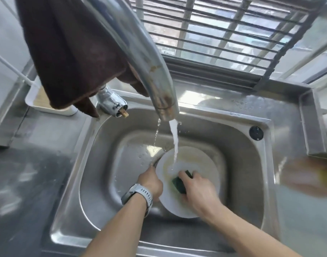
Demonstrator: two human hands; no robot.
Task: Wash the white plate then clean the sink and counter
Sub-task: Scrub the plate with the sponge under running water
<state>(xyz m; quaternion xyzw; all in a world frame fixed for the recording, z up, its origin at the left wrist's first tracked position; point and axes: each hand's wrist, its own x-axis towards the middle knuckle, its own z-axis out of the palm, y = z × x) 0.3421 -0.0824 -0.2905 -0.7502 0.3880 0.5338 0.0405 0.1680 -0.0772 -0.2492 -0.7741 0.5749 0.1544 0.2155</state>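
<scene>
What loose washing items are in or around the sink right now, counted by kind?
White plate: 1, in the sink, held by the left hand
Green sponge: 1, gripped by the right hand
Brown cloth: 1, hanging beside the faucet
White tray: 1, on the counter
Total: 4

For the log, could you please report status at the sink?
Left hand grips round white plate. Right hand scrubs with green sponge. Tap water running; nothing obstructing.

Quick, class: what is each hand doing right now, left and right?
Left hand: grips the rim of the white plate.
Right hand: holds the green sponge, pressing it on the plate.
</scene>
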